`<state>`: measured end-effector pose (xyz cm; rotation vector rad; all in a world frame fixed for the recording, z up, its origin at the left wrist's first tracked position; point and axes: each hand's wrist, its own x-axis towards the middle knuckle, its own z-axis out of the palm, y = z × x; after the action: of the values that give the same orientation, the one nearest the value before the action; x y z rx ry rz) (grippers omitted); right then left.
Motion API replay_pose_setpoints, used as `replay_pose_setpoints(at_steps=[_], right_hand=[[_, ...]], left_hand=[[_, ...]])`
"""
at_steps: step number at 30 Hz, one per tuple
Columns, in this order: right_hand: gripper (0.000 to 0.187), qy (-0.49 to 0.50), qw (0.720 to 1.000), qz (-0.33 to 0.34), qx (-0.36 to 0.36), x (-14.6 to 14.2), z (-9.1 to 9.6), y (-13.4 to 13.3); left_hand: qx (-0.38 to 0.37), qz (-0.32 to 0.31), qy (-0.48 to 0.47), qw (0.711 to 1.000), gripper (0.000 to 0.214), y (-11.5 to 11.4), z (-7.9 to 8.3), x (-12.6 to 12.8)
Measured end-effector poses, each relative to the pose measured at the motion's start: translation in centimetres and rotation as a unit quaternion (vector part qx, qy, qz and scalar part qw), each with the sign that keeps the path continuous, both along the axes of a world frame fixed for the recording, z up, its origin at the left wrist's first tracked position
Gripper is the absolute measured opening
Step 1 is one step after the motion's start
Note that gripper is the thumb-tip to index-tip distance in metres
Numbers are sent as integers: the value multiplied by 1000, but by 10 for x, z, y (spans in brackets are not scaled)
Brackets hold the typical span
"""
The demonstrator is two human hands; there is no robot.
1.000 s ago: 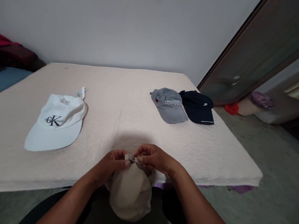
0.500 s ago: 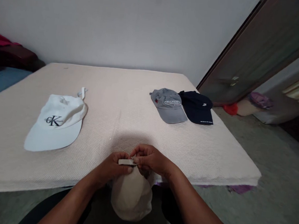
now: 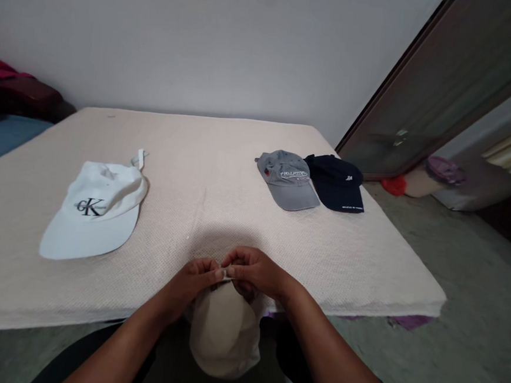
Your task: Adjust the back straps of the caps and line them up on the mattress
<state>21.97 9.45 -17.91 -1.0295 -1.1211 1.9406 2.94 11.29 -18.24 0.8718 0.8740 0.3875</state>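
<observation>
A beige cap (image 3: 221, 336) hangs at the near edge of the bed, over my lap, its crown toward me. My left hand (image 3: 198, 278) pinches the cap's back strap (image 3: 226, 275) between thumb and fingers. Close beside it, my right hand (image 3: 255, 271) grips the same strap from the other side, thumb on top. The fingertips nearly meet and cover most of the strap and its buckle. The cap's brim cannot be seen.
On the bed's pale cover (image 3: 188, 151), a white cap (image 3: 105, 194) with black letters lies at left. A grey cap (image 3: 288, 179) and a navy cap (image 3: 338, 183) lie side by side at right. A wall (image 3: 205, 46) stands behind.
My left thumb has moved onto the strap, and the strap end that stuck out to the left is now covered by my fingers. My right hand has barely moved.
</observation>
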Motion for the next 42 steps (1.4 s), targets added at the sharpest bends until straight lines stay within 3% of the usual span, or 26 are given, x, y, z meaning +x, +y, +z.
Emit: replay_pose_setpoints(at_steps=[9, 17, 30, 42], right_hand=[[27, -51, 996, 45, 54, 0, 4, -1], [21, -131, 985, 32, 110, -8, -4, 1], [22, -97, 992, 22, 82, -9, 3, -7], [21, -78, 995, -43, 45, 6, -9, -12]], left_hand=[[6, 0, -5, 1000, 30, 1, -1, -3], [36, 8, 4, 999, 33, -4, -3, -9], [28, 1, -44, 999, 28, -10, 0, -15], [47, 33, 3, 998, 30, -1, 2, -2]])
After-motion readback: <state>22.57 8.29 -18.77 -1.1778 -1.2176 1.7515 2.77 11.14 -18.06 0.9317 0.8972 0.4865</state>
